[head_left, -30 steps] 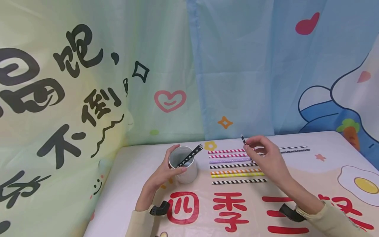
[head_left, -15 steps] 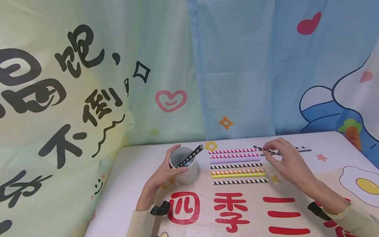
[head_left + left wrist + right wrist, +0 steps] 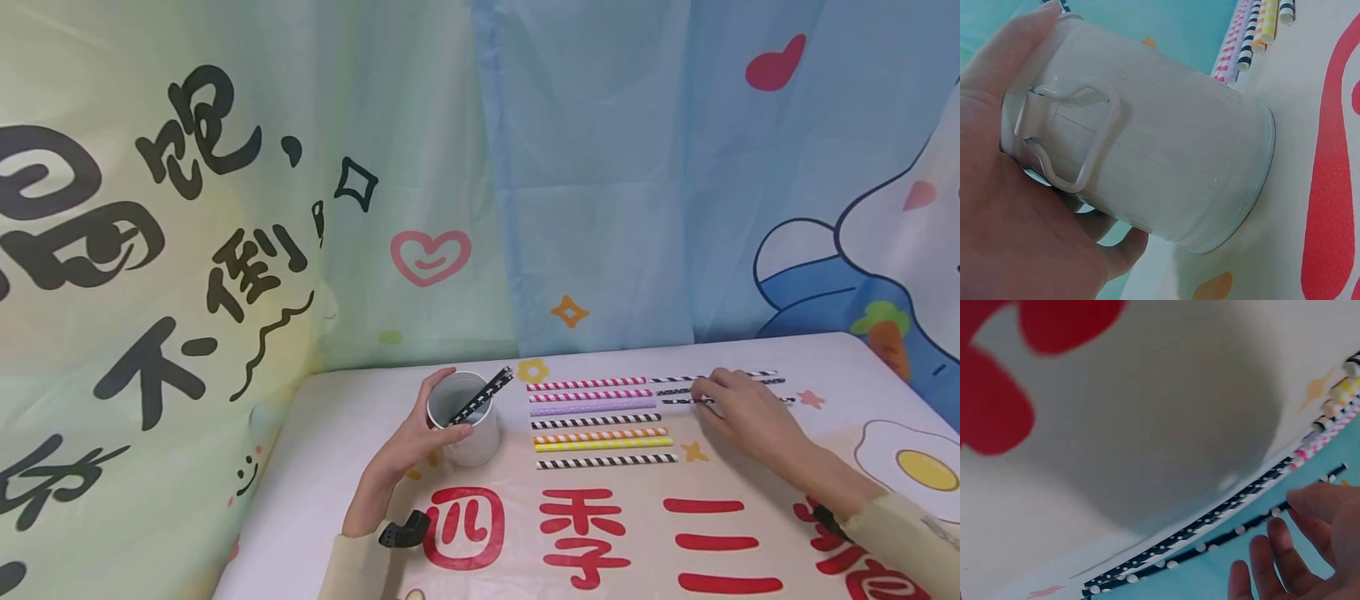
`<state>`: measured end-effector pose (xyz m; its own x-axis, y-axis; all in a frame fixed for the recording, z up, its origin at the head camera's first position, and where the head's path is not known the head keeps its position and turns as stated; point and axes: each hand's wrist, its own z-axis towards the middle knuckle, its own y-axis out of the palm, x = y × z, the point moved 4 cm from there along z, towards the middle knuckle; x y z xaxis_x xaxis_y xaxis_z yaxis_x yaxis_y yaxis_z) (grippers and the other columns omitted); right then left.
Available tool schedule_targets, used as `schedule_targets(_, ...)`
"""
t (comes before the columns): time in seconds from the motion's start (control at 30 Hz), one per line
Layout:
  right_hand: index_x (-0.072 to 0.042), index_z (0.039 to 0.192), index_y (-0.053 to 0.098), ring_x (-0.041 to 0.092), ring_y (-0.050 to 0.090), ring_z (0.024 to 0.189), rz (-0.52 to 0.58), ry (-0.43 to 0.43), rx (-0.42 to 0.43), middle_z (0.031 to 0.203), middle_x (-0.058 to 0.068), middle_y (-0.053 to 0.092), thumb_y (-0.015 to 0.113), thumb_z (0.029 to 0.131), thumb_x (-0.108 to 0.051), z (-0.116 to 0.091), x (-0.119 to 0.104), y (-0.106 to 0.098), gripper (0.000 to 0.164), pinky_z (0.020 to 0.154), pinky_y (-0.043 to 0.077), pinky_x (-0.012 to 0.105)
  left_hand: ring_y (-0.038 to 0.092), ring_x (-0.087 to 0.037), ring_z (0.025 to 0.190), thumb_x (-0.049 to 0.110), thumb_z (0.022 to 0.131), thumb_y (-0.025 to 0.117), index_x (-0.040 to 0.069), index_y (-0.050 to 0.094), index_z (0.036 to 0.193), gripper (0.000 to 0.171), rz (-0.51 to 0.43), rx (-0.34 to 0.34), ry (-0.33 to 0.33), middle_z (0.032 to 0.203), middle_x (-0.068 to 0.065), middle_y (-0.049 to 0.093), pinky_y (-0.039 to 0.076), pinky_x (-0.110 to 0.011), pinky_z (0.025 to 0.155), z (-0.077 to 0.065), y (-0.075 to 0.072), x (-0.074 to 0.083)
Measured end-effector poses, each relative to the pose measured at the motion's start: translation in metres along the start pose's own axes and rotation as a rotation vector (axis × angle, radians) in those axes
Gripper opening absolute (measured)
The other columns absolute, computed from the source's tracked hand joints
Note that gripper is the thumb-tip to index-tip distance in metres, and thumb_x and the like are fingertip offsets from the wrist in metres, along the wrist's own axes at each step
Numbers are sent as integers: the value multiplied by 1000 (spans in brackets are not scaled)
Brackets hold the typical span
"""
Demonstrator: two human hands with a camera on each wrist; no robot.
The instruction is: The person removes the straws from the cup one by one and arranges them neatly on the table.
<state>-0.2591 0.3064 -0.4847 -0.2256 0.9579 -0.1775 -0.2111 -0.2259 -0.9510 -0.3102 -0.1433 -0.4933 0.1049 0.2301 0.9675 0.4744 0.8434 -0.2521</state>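
Note:
My left hand [image 3: 416, 437] grips a white cup [image 3: 476, 443] near its rim, thumb at the front. In the left wrist view the cup's loop handle [image 3: 1100, 134] faces the camera. Black straws with white marks [image 3: 483, 395] lean out of the cup to the right. At the right of the table, my right hand [image 3: 757, 417] pinches a black paper straw with white dots [image 3: 1229, 539] near one end. That straw lies low and almost level, in front of a black-and-white striped straw [image 3: 675, 380] and a finely dotted black straw [image 3: 772, 382].
Left of the right hand several straws lie side by side: pink-striped [image 3: 588, 385], purple [image 3: 592, 408], orange-striped [image 3: 600, 435], yellow [image 3: 603, 445] and black-striped [image 3: 607, 461] among them. A printed cloth [image 3: 615, 508] covers the table; a curtain [image 3: 600, 208] hangs behind it.
My right hand has moved right and down, bringing the dotted straw from steeply tilted to nearly flat in front of the two black ones. The left hand and cup have stayed put.

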Motion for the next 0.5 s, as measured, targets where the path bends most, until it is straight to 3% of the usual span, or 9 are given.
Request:
schedule_targets(0.23,-6,108,71,37,60,97,-71,-18,-87,103,18,65,81,81,-11,9,12,14,30,86,53,58,29,-32,145,29,87,77,33,18,156,90,-7,5,-9,156,-9,32,33,-61,115,-1,0,1)
schedule_targets(0.5,-7,107,73,37,60,100,-91,-33,-120,105,18,66,82,81,-10,16,16,23,28,88,52,59,29,-31,144,31,86,78,36,20,155,90,1,9,-3,155,-8,32,35,-61,114,0,0,0)
